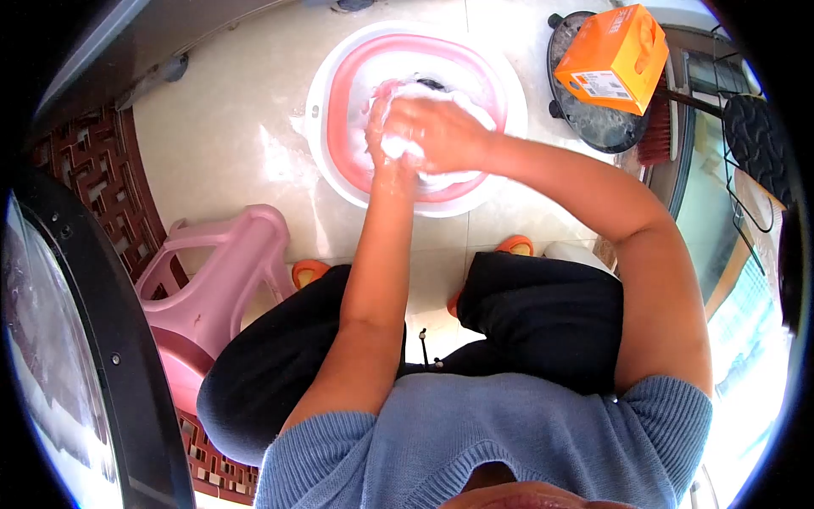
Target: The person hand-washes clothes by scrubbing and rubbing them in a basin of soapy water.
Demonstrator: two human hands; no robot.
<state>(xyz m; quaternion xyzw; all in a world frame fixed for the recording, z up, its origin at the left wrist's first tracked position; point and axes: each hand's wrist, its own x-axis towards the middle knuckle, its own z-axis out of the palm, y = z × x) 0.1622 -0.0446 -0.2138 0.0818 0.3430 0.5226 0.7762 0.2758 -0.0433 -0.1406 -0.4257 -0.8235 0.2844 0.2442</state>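
A white basin with a pink inside (341, 81) stands on the floor in front of me. White suds lie in it, along with what looks like a soapy white cloth (458, 103) bunched under my hands. My right hand (441, 134), coming from the right, is closed over the cloth with foam on its fingers. Partly covered by it, my left hand (381, 127) is pressed against the same cloth from the left side. A small dark patch (431, 84) shows beyond the hands; I cannot tell what it is.
Left of my knees is a pink plastic stool (233, 263). An orange box (615, 59) rests on a dark round wheeled stand (585, 119) at the upper right, beside a red-bristled brush (656, 131). A black-framed round door (110, 339) is at the left edge.
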